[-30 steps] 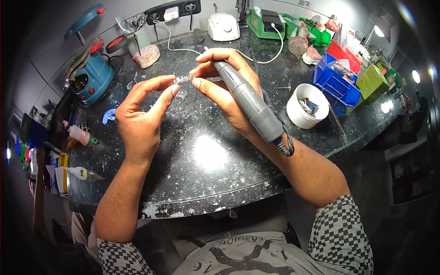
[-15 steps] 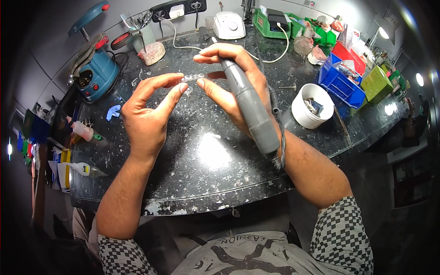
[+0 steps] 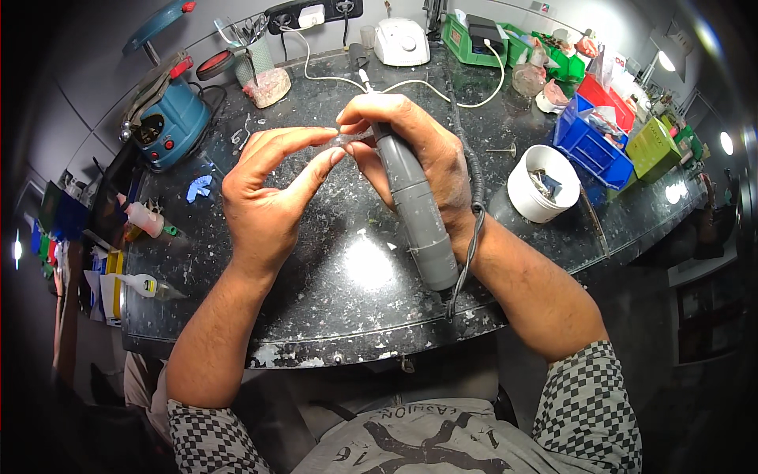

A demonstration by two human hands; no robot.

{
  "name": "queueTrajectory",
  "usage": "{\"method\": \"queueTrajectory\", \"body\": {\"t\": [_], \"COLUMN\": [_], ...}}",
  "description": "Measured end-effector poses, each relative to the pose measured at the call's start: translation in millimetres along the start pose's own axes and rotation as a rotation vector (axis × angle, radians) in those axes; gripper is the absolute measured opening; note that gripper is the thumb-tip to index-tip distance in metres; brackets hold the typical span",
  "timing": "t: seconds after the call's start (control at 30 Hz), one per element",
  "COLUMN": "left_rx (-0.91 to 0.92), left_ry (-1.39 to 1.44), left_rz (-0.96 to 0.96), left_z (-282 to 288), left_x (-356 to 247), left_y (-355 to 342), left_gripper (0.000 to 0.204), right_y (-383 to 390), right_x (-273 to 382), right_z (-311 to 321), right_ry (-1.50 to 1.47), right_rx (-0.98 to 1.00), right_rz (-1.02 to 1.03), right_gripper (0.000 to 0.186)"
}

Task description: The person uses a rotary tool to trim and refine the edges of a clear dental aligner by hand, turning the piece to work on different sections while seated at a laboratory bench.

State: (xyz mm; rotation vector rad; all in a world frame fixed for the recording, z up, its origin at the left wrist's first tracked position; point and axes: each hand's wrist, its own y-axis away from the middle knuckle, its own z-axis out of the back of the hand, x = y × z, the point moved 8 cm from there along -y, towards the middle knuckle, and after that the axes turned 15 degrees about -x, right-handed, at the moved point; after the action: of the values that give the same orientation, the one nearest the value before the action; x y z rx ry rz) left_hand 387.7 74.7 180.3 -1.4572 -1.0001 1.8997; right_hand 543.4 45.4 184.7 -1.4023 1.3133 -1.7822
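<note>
Between the thumb and fingertips of my left hand (image 3: 272, 178) is a small clear plastic piece (image 3: 345, 140), which looks like a transparent dental aligner; the fingers hide much of it. My right hand (image 3: 426, 158) is wrapped round a dark grey rotary handpiece (image 3: 417, 209). Its narrow tip points away from me, past the knuckles, and its back end slants down toward me. A twisted dark cord hangs from the back end beside my right wrist. The right fingertips are close to the clear piece; whether they touch it I cannot tell.
A white tub (image 3: 542, 183) with small metal bits stands right of my right hand, near a blue bin (image 3: 592, 142). A blue machine (image 3: 166, 122) is at the left. A white control box (image 3: 401, 43) stands at the back. Blue scraps (image 3: 199, 188) lie on the speckled black table (image 3: 316, 308).
My left hand and the clear piece have shifted slightly right. The handpiece has turned more upright, its back end lower and further left. My right fingers have curled closer round it.
</note>
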Motion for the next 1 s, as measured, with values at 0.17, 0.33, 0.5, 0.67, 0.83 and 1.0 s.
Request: {"method": "queueTrajectory", "body": {"t": [0.17,0.33,0.5,0.67,0.83,1.0], "left_rx": [-0.018,-0.017,-0.021,-0.03,-0.02,-0.018], "left_ry": [-0.015,-0.015,-0.009,0.028,0.014,-0.025], "left_rz": [0.007,0.015,0.049,0.118,0.084,-0.034], "left_z": [3.0,3.3,5.0,4.8,7.8,9.2], "left_x": [1.9,3.1,6.8,13.3,8.0,4.2], "left_y": [-1.4,-1.6,-2.1,-1.0,-4.0,-6.4], "left_gripper": [0.02,0.021,0.021,0.02,0.019,0.018], "right_y": [-0.9,1.3,1.5,0.3,-14.5,-2.3], "right_x": [-5.9,-14.1,-18.5,-18.8,-2.8,-17.4], "right_z": [1.9,4.5,3.1,5.0,18.3,8.9], "right_ry": [-0.019,-0.047,-0.084,-0.087,0.083,-0.332], "right_rx": [-0.066,-0.111,-0.058,-0.081,-0.113,-0.176], "right_rz": [-0.095,-0.166,-0.246,-0.301,-0.034,-0.443], "right_gripper": [0.031,0.035,0.034,0.031,0.023,0.015]}}
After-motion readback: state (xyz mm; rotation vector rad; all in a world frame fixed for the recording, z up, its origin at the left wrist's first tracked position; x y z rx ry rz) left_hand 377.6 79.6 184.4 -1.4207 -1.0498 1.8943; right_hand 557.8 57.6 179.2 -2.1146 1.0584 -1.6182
